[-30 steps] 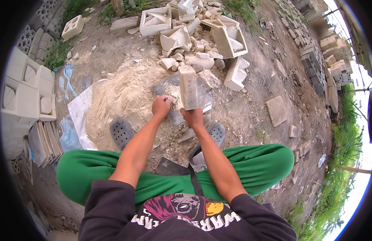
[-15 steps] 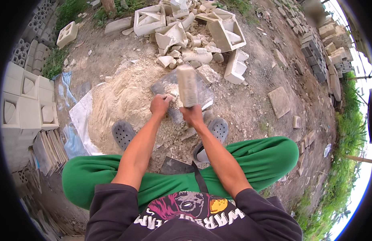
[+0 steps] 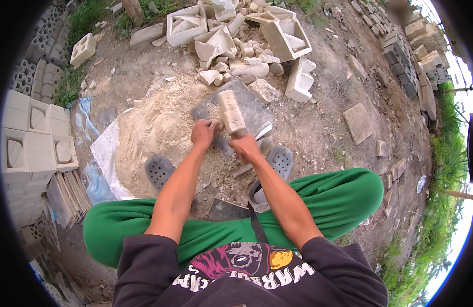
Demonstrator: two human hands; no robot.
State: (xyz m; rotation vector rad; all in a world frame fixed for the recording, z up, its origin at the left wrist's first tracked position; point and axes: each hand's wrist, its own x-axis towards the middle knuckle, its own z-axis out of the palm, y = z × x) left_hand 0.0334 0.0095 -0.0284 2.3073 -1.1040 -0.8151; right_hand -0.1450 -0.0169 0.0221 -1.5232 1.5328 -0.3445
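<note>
A pale, dust-covered mallet (image 3: 230, 110) with a long blocky head is gripped in my right hand (image 3: 245, 146). Its head lies over a dark grey flat slab (image 3: 254, 110) on the ground between my feet. My left hand (image 3: 203, 134) is closed at the slab's left side, close to the mallet head; anything between its fingers is too hidden to make out. Pale crumbs and powder cover part of the slab. Left of it rises a heap of cream-coloured powder (image 3: 154, 128), partly on a white sheet (image 3: 107, 153).
Broken cream block pieces (image 3: 236, 51) are piled beyond the slab. Stacked blocks (image 3: 37, 128) and thin boards (image 3: 68, 197) stand at the left. My grey clogs (image 3: 280, 163) flank the work spot. Grey blocks (image 3: 400, 66) and a flat stone (image 3: 358, 124) lie to the right.
The mallet head, blurred and more upright before, has come down and tilted left toward my left hand. My left hand stays at nearly the same spot.
</note>
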